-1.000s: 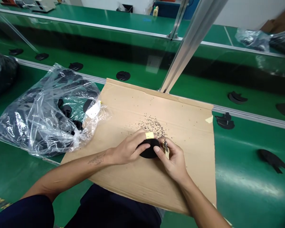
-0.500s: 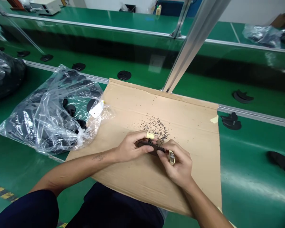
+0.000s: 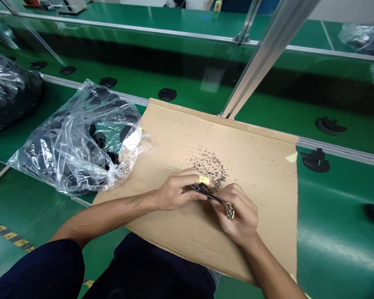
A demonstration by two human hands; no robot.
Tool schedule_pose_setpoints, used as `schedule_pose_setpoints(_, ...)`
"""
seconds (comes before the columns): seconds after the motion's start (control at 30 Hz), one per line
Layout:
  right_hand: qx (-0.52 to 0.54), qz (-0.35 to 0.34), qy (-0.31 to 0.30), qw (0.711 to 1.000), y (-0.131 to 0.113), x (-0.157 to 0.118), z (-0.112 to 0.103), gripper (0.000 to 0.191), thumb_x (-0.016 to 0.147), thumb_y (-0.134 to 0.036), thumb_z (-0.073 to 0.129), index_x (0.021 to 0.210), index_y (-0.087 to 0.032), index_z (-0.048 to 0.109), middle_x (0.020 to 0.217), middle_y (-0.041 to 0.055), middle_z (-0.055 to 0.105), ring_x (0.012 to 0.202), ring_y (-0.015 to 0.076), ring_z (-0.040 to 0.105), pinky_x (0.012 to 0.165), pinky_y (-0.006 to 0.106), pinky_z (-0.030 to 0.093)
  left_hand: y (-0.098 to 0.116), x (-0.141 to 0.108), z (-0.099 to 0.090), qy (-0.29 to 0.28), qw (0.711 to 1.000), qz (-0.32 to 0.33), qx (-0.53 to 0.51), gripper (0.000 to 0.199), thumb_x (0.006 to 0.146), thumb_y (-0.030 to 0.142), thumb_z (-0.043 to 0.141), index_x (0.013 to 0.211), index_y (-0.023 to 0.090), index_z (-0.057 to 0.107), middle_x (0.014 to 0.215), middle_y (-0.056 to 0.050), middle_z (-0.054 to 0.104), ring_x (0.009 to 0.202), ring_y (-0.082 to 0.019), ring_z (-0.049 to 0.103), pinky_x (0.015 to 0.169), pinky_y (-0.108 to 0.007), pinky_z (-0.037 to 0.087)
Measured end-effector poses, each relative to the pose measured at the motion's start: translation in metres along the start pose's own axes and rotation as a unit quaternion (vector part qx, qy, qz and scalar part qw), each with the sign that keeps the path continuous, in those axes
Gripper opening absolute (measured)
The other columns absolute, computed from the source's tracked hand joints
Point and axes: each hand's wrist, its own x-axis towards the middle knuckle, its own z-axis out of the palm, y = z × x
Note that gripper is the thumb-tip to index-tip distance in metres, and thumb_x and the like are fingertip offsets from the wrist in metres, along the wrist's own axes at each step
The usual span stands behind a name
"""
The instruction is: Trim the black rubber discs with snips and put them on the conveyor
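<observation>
Over the brown cardboard sheet [image 3: 180, 241], my left hand [image 3: 177, 192] pinches a thin black plastic part [image 3: 210, 194] between thumb and fingers. A strip of yellow tape wraps one of its fingertips. The part is seen nearly edge-on, with a small raised piece on top. My right hand [image 3: 239, 214] is closed at the part's right end, its thumb and fingertips by the edge. A small metal and yellowish tool [image 3: 228, 210] sticks out of that grip; most of it is hidden. Many black crumbs [image 3: 210, 166] lie scattered on the cardboard just beyond my hands.
A clear plastic bag [image 3: 68, 137] with black parts lies at the left, overlapping the cardboard. Behind it stands another full bag [image 3: 9, 91]. Black round parts [image 3: 167, 94] lie along the green belt. A metal post [image 3: 258, 58] rises behind the cardboard; more black parts [image 3: 315, 160] sit right.
The black part has been tilted from showing its broad face to nearly edge-on. Both hands stay on it. The whole view has shifted slightly.
</observation>
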Motion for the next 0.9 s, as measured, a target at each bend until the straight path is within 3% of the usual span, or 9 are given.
schedule_pose_setpoints(0.37,-0.023,-0.017,-0.012,1.000,0.0029,-0.0017,-0.0002,0.019,0.088,-0.008,0.063,0.097,-0.024,0.062,0.078,0.0025,0.066,0.067,0.0174,0.059,0.064,0.035,0.047,0.0011,0.0030,-0.0017,0.008,0.998,0.055,0.029,0.024,0.099,0.033,0.062,0.108,0.014,0.073,0.092,-0.010,0.076,0.085,-0.016,0.069,0.075,-0.030,0.057)
schedule_pose_setpoints(0.53,-0.025,-0.029,-0.025,0.999,0.0029,-0.0004,-0.0007,0.020,0.086,-0.007,0.061,0.098,-0.024,0.062,0.080,0.0036,0.068,0.070,0.0186,0.061,0.065,0.035,0.048,0.0010,0.0010,0.0001,0.039,0.997,0.060,0.021,0.019,0.089,0.034,0.076,0.092,0.015,0.074,0.083,-0.006,0.077,0.076,-0.014,0.069,0.071,-0.028,0.056)
schedule_pose_setpoints(0.63,-0.031,-0.029,-0.027,0.999,0.0020,-0.0007,-0.0005,0.020,0.087,-0.007,0.060,0.098,-0.024,0.061,0.080,0.0039,0.068,0.068,0.0184,0.060,0.064,0.035,0.047,0.0017,0.0010,-0.0009,0.036,0.998,0.051,0.022,0.017,0.089,0.033,0.075,0.090,0.016,0.074,0.080,-0.006,0.076,0.074,-0.014,0.069,0.070,-0.027,0.056)
schedule_pose_setpoints(0.9,-0.004,0.004,0.007,1.000,-0.0009,-0.0008,0.0000,0.016,0.088,-0.010,0.064,0.095,-0.025,0.062,0.075,0.0016,0.064,0.066,0.0176,0.059,0.063,0.034,0.048,0.0008,0.0001,-0.0045,-0.040,0.999,0.008,-0.032,0.040,0.098,0.047,0.059,0.123,0.018,0.069,0.102,-0.011,0.077,0.096,-0.019,0.071,0.087,-0.034,0.058)
